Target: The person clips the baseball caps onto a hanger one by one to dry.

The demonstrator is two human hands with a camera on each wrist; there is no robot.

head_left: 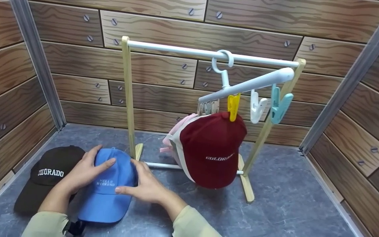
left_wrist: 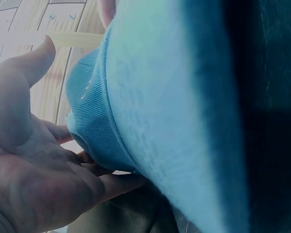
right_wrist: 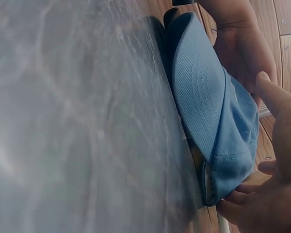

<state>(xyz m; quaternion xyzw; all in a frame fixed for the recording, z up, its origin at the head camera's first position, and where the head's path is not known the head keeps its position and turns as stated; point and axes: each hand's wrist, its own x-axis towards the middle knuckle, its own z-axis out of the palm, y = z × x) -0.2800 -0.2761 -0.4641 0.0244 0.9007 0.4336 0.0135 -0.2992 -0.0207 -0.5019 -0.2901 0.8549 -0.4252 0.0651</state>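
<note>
A blue baseball cap (head_left: 105, 207) lettered "HELLO WEEKEND" lies on the grey surface, brim towards me. My left hand (head_left: 86, 169) is at the left side of its crown, fingers along the cloth and thumb reaching above it. On the other side, my right hand (head_left: 148, 184) has its fingertips at the crown's edge, thumb spread over the front. In the right wrist view, the thumb of the right hand (right_wrist: 266, 194) stands away from the cap (right_wrist: 199, 92). In the left wrist view, fingers of the left hand (left_wrist: 43, 179) touch the cap's side (left_wrist: 94, 126).
A black "COLORADO" cap (head_left: 49, 172) lies left of the blue one. Right of centre, a rack (head_left: 128, 98) carries a white hanger (head_left: 245, 85). A dark red cap (head_left: 212, 144) hangs under a yellow clip (head_left: 233, 107), with white and pink caps behind. White (head_left: 257, 107) and teal (head_left: 279, 105) clips hang beside it.
</note>
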